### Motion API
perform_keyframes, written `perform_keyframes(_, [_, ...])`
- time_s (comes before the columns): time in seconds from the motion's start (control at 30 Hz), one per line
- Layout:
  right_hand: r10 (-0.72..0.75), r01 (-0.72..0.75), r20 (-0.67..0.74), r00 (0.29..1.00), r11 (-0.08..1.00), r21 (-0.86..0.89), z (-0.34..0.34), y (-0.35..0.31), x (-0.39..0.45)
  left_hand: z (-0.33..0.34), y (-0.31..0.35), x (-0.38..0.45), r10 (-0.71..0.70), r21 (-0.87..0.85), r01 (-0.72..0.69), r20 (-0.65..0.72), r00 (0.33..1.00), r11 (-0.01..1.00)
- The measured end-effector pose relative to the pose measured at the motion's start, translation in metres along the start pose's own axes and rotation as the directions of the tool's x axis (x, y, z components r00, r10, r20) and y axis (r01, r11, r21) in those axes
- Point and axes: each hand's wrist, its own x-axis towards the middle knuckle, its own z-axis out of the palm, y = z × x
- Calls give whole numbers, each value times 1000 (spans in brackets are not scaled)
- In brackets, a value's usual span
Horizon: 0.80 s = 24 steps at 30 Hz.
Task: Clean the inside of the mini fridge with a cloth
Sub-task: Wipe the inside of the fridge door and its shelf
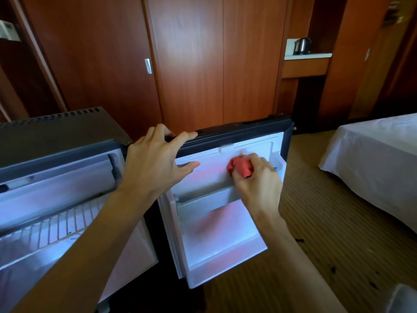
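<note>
**Red cloth pressed to the inner panel of the open fridge door**

The fridge (56,168) is seen with its door (225,188) swung wide open. The top edge of the door is held by the left hand (155,159): the fingers are hooked over the dark rim, and the thumb is stretched out flat against the white inner panel below it. Just to the right of that hand, a bunched red cloth (240,167) is gripped in the curled fingers of the right hand (257,179) and is pressed against the upper part of the door's inner panel. A door shelf (207,199) is found directly below the right hand, and a deeper bin (225,263) lower still. To the left of the left forearm, a wire rack (56,227) is visible inside the fridge. Well to the right of the right hand, a bed (372,163) with white sheets is seen on the striped floor (316,233). Beyond both hands, wooden cabinets (191,64) are seen, with a kettle (302,45) in a niche.
</note>
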Motion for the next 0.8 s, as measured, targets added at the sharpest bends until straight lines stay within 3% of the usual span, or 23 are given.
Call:
perform_keyframes(0.07, [-15, 16, -14, 1000, 1000, 24, 6, -14, -7, 2, 1, 0, -14, 0, 14, 3, 1000, 1000])
perform_keyframes(0.23, [-361, 355, 68, 930, 931, 84, 26, -56, -48, 3, 0, 1, -40, -21, 41, 41, 998, 999])
perform_keyframes(0.5, [-120, 118, 67, 990, 992, 33, -16, 6, 4, -5, -6, 12, 95, -38, -89, 204, 974, 995])
perform_keyframes(0.57, [-150, 149, 66, 986, 988, 29, -13, -5, -5, -6, -6, 14, 95, -70, -81, 218, 971, 994])
perform_keyframes(0.7, [-365, 361, 101, 926, 931, 49, 6, -49, -40, -4, -5, 14, 97, -89, -79, 218, 971, 993])
perform_keyframes(0.8, [-339, 339, 90, 937, 941, 16, -3, -34, -31, -3, -8, 12, 112, -82, -98, 180, 977, 992])
